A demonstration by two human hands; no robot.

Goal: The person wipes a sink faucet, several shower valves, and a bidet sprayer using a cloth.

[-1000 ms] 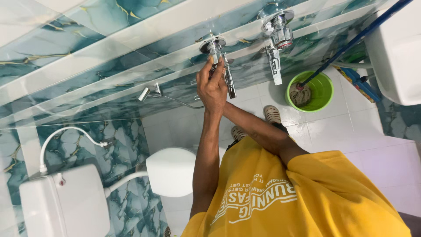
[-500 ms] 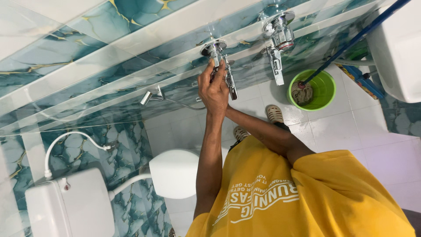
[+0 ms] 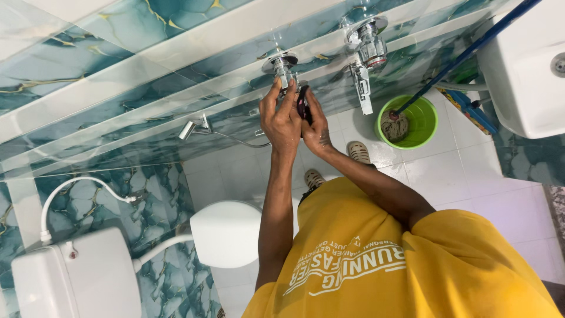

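A chrome tap (image 3: 281, 63) sticks out of the teal marble-patterned wall tiles. My left hand (image 3: 281, 121) is wrapped around the tap's body just below its round wall flange. My right hand (image 3: 316, 126) is pressed against the left one, with its fingers on the tap's lower part, where a small dark piece (image 3: 302, 101) shows between the fingers. The hands hide the tap's spout. I wear a yellow shirt (image 3: 376, 259).
A second chrome tap (image 3: 365, 53) is on the wall to the right. Below stands a green bucket (image 3: 432, 121) with a mop (image 3: 391, 126) on a blue handle. A white basin (image 3: 524, 70) is far right. A toilet (image 3: 226, 232), cistern (image 3: 76, 277) and hand sprayer (image 3: 191, 126) are left.
My right hand has come up from behind the left hand and now grips the tap beside it. The tap's spout, visible before, is now covered. The view shifted slightly.
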